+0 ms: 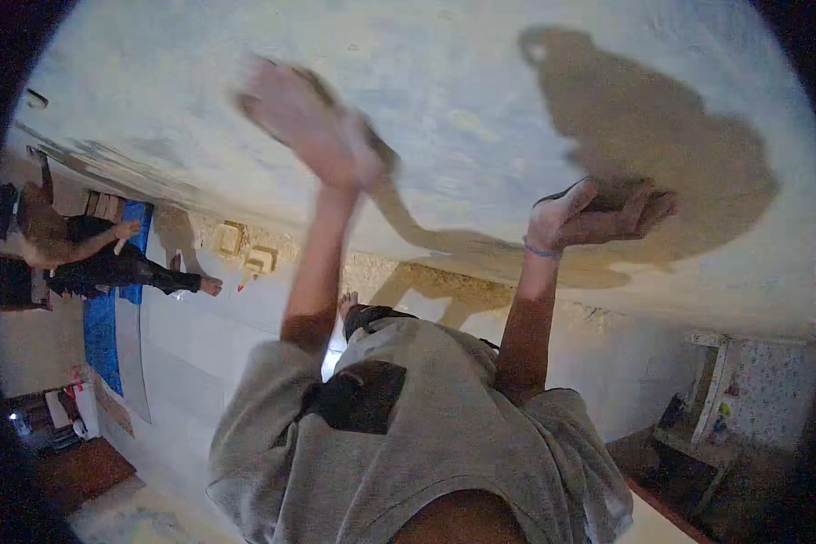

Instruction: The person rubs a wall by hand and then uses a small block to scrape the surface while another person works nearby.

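Observation:
My left hand (295, 118) is raised in front of a pale, patchy wall (462, 91), close to its surface. It is smeared by motion, so its fingers and anything in them cannot be made out. Further right, my right hand (598, 218) is up near the same wall, thumb apart and fingers loosely bent, with nothing visible in it. It wears a thin blue band (542, 251) at the wrist. Dark shadows of my arms and upper body fall across the wall around both hands.
Yellow plastic pieces (243, 247) and crumbly debris (453, 283) lie along the wall's foot. At the left stands another person (100, 254) in dark clothes, beside a blue panel (102, 340). A shelf or table (689, 444) with small items is at lower right.

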Demonstrator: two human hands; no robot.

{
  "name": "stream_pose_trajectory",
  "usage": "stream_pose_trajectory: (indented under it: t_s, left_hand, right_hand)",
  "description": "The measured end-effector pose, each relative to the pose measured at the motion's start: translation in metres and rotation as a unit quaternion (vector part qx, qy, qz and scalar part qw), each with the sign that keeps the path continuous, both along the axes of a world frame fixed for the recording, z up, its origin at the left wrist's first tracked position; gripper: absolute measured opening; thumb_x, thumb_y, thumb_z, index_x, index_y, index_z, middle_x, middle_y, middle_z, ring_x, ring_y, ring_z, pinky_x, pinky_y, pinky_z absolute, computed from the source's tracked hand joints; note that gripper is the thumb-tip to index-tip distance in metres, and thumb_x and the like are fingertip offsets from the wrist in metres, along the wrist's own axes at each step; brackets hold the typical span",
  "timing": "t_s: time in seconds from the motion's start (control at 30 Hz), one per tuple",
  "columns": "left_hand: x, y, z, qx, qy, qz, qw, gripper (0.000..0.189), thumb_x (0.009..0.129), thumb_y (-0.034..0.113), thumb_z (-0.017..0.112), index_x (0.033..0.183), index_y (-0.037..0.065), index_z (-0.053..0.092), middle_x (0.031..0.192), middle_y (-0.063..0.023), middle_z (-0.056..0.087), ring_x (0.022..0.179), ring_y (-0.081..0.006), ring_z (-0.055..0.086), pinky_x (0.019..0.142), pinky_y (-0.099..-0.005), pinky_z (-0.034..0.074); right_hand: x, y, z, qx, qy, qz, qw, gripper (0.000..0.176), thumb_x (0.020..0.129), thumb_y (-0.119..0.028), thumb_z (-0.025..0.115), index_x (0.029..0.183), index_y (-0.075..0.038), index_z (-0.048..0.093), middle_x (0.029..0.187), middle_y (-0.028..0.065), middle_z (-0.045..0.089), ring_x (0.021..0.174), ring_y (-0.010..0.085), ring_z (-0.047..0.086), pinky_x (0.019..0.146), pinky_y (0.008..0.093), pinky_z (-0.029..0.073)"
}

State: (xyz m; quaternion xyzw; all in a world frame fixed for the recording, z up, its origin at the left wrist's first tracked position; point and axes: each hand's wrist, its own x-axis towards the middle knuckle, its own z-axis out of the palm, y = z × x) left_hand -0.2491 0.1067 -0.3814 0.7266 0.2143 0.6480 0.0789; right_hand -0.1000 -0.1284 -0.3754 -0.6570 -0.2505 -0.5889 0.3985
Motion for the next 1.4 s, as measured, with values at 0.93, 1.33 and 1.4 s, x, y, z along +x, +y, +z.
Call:
stream_pose_trajectory:
  t_s: [0.93, 1.33, 1.4]
  left_hand:
    - [0.031, -0.065, -0.042, 0.006, -0.02, -0.007, 1.0, 0.075, 0.099, 0.043, 0.035, 0.156, -0.001, 0.016, 0.161, -0.031, 0.007, 0.148, -0.0517, 0.001, 0.115, -0.0673, -0.002]
    - [0.017, -0.049, 0.018, 0.068, 0.03, 0.049, 0.996, 0.079, 0.091, 0.036, 0.044, 0.157, 0.002, 0.017, 0.163, -0.0245, 0.01, 0.149, -0.0486, 0.004, 0.117, -0.0645, 0.0]
    - [0.037, -0.103, -0.072, 0.054, 0.048, 0.021, 0.997, 0.076, 0.092, 0.034, 0.043, 0.156, 0.001, 0.016, 0.163, -0.0251, 0.009, 0.149, -0.0499, 0.002, 0.114, -0.0699, -0.003]
  right_hand:
    - [-0.015, 0.009, -0.008, -0.01, -0.013, 0.005, 1.0, 0.056, 0.099, -0.035, 0.054, 0.141, 0.0, 0.045, 0.15, 0.0252, 0.033, 0.142, 0.0449, 0.024, 0.116, 0.0631, 0.016]
    - [0.013, -0.056, 0.027, 0.015, 0.036, 0.088, 0.995, 0.063, 0.096, -0.048, 0.055, 0.138, -0.002, 0.043, 0.148, 0.0241, 0.029, 0.14, 0.041, 0.027, 0.114, 0.0565, 0.025]
    - [0.022, -0.072, 0.047, 0.067, 0.041, 0.126, 0.989, 0.07, 0.096, -0.056, 0.053, 0.139, -0.002, 0.04, 0.145, 0.0217, 0.029, 0.138, 0.0374, 0.03, 0.111, 0.0547, 0.033]
